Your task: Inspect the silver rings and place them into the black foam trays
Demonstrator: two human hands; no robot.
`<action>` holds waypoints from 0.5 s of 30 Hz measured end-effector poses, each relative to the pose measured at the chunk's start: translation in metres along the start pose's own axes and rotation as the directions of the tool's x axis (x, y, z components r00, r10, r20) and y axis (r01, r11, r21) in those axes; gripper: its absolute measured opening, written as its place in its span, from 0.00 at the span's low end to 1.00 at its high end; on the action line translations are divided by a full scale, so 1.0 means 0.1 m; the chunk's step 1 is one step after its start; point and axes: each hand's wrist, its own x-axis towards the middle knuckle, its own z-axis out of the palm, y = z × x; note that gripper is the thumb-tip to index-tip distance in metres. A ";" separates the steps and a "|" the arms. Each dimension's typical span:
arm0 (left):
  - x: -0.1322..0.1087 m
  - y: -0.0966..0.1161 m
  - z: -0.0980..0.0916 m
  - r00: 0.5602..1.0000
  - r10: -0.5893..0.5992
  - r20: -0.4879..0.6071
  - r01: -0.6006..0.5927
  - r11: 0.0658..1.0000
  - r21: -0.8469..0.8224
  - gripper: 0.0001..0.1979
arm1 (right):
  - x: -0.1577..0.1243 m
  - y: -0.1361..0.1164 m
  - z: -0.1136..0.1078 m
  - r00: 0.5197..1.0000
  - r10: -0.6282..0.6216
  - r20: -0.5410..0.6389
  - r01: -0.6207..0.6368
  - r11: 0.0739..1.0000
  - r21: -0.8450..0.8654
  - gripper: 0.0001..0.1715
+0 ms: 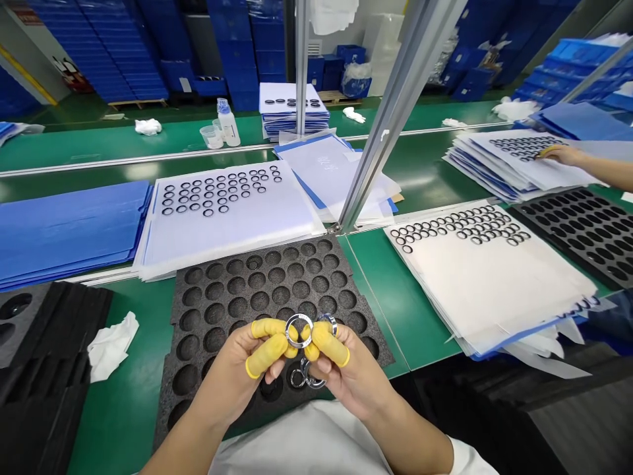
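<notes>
A shiny metal ring (299, 330) is pinched between my two hands above the dark foam tray (271, 293). My left hand (267, 346), with yellow finger cots, grips the ring's left side. On its right side are the yellow-covered fingertips of my right hand (330, 349), which also holds more rings, one at the upper fingers (328, 323) and one below near the palm (311, 374). A smaller ring (297, 378) shows low in the tray area beside them. The tray has rows of round pockets, and the nearest are partly hidden by my hands.
Sheet stacks bearing dark rings lie behind left (237, 224) and at right (484, 284). A metal post (390, 125) rises behind the tray. Black foam (49, 356) and a white cloth (113, 346) are left. Another person's hand (564, 155) reaches in at far right.
</notes>
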 end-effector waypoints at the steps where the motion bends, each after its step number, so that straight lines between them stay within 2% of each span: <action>1: -0.01 -0.01 0.01 1.000 -0.013 0.008 0.013 1.000 -0.021 0.17 | -0.02 0.00 0.00 1.000 0.001 -0.003 -0.001 1.000 0.001 0.30; 9: -0.11 -0.05 0.02 0.996 -0.060 0.063 0.066 0.993 -0.100 0.19 | -0.06 0.05 -0.04 1.000 -0.028 -0.001 0.028 0.995 -0.101 0.31; 15: -0.11 -0.10 -0.04 0.993 -0.117 0.029 0.120 0.965 -0.232 0.17 | -0.05 0.15 -0.11 0.994 -0.089 -0.058 0.076 0.978 -0.195 0.28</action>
